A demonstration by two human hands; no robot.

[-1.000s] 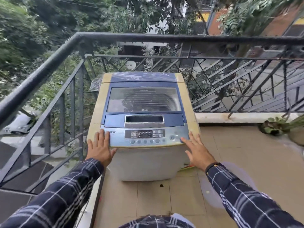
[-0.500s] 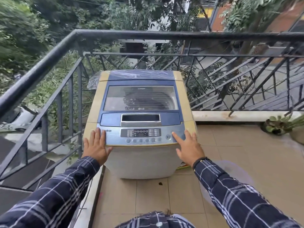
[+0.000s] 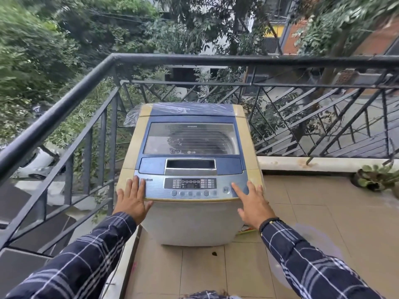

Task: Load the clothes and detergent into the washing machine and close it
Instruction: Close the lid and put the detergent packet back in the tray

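A top-loading washing machine (image 3: 190, 221) with a cream body and blue top stands on the balcony floor in the corner of the railing. Its glass lid (image 3: 191, 138) lies closed. My left hand (image 3: 132, 199) rests flat, fingers spread, on the front left corner of the control panel (image 3: 190, 186). My right hand (image 3: 251, 202) lies flat at the front right corner, its index finger on the panel near the round button. Neither hand holds anything. No clothes or detergent are in view.
A black metal railing (image 3: 194, 59) runs close behind and to the left of the machine. A potted plant (image 3: 375, 178) sits on the tiled floor (image 3: 313, 212) at the right. Clear plastic wrap (image 3: 132, 115) covers the machine's back.
Both hands stay on the front corners of the machine. The right hand has slid slightly left onto the panel. The camera has tilted up a little.
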